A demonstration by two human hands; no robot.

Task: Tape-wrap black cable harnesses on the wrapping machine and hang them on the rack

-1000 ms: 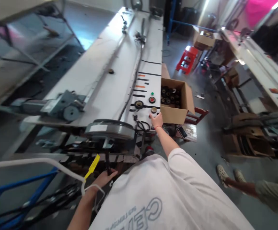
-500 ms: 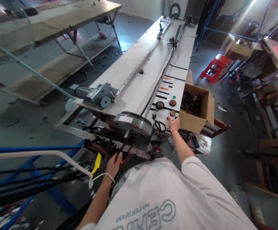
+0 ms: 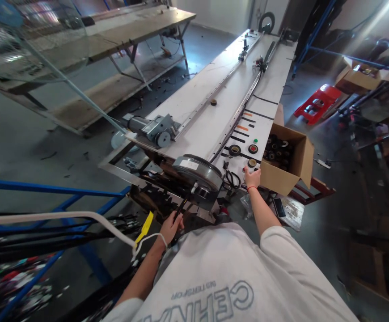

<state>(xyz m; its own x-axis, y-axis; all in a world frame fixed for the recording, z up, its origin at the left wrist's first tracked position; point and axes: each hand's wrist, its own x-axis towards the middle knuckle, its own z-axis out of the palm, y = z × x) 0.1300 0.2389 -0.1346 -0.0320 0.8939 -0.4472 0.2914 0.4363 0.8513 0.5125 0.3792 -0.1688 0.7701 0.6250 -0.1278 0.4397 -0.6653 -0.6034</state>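
Not much has changed over the last second: the right hand still rests its fingers on the near button of the long white desk, beside the cardboard box. The left hand stays clenched around a thin black cable under the round drum.

Scissors and cardboard box flank the right hand; table beyond lies open.
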